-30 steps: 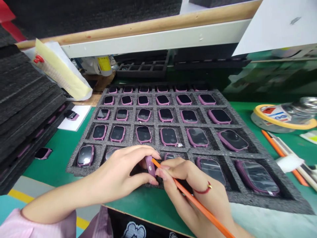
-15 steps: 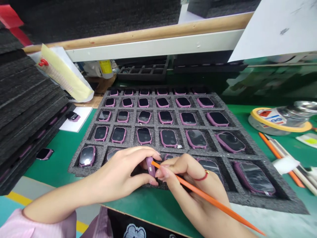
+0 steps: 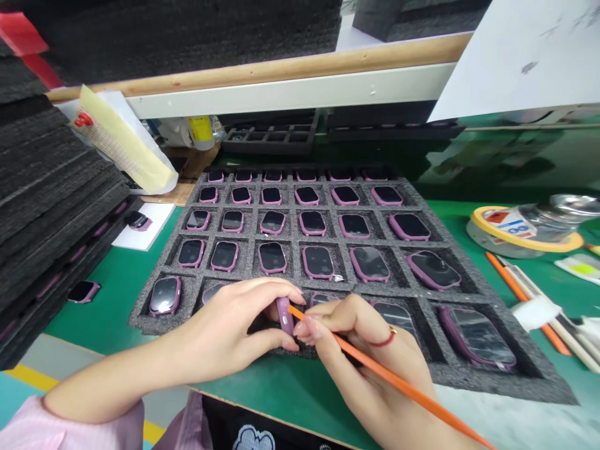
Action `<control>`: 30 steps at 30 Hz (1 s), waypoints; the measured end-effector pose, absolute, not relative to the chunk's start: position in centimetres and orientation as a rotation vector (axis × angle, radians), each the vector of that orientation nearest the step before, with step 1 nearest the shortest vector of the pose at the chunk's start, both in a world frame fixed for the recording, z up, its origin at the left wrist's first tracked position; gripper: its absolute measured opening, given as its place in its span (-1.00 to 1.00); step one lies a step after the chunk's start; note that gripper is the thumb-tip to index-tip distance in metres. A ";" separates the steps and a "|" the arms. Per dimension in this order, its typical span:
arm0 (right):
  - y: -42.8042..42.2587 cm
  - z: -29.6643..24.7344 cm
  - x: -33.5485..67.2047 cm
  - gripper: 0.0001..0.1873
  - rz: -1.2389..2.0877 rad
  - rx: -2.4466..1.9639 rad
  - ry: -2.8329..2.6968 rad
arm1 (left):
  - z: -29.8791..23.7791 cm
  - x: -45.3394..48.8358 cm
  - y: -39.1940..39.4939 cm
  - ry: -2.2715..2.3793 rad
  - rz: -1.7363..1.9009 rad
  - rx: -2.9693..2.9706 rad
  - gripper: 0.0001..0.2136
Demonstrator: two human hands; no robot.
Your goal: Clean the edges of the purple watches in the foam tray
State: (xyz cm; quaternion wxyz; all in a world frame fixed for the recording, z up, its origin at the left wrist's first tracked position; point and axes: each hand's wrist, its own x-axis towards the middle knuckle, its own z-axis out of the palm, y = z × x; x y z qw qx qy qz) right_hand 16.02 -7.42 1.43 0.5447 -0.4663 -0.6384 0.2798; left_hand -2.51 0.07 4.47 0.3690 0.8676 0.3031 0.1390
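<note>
Between thumb and fingers, my left hand (image 3: 248,315) grips a purple smartwatch case (image 3: 284,314) on edge, its side turned up with a small pale slot or button showing. My right hand (image 3: 360,337) pinches a thin orange stick (image 3: 398,384) like a pen; its tip meets the upper side of the watch case. Under both hands lies a grey foam tray (image 3: 220,209) whose compartments hold several purple smartwatches, such as one at the right corner (image 3: 478,336) and one at the left corner (image 3: 165,295). My hands hide part of the front row.
Stacked black foam trays (image 3: 42,206) rise at the left, with a loose watch (image 3: 84,291) beside them. At right stand a metal-topped jar (image 3: 539,222) with a roll of yellow tape (image 3: 487,219), and several sticks (image 3: 529,300). A shelf edge (image 3: 281,87) crosses above.
The hands, watch case and orange stick keep nearly the same pose. The view has shifted very slightly, so the tray and the things at right appear a little further left.
</note>
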 end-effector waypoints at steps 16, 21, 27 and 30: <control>-7.7 0.9 15.9 -0.81 0.481 -1.096 -1.622 | 4.4 -2.4 0.1 0.804 0.356 2.221 -0.69; -7.7 0.8 15.8 -0.80 0.458 -1.096 -1.652 | 4.5 -2.4 0.1 0.804 0.375 2.234 -0.69; -7.7 0.8 15.5 -0.78 0.356 -1.100 -1.682 | 4.5 -2.4 0.0 0.808 0.382 2.235 -0.71; -7.7 0.7 15.4 -0.77 0.313 -1.103 -1.714 | 4.5 -2.3 -0.1 0.815 0.373 2.233 -0.70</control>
